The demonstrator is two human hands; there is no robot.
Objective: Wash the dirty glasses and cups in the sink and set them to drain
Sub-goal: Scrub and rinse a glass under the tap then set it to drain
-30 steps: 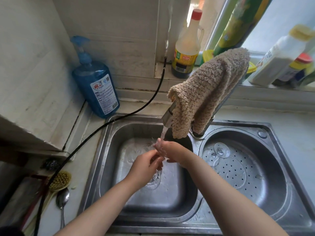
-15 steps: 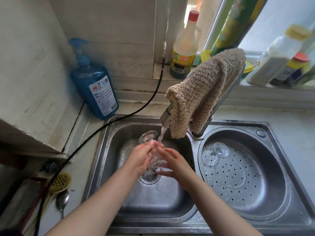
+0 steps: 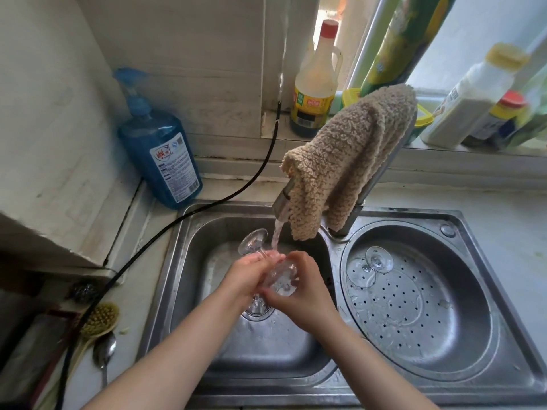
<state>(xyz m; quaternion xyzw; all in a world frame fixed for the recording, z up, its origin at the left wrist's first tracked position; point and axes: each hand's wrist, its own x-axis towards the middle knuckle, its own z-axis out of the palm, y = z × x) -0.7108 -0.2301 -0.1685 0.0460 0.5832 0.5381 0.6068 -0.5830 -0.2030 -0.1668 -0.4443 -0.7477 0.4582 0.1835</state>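
My fingers [image 3: 266, 269] hide the stemmed glass [image 3: 281, 275] bowl; tap [image 3: 282, 199] mostly cloth-covered [image 3: 349, 161]; 3 o'clock bottles [image 3: 473, 96] blurred, probably condiments.

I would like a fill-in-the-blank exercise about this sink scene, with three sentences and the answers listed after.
1. Both hands hold a stemmed glass under the running ____.
2. A beige cloth hangs over the ____.
3. Another stemmed glass lies in the ____ basin, on its perforated tray.

Missing words: water; faucet; right
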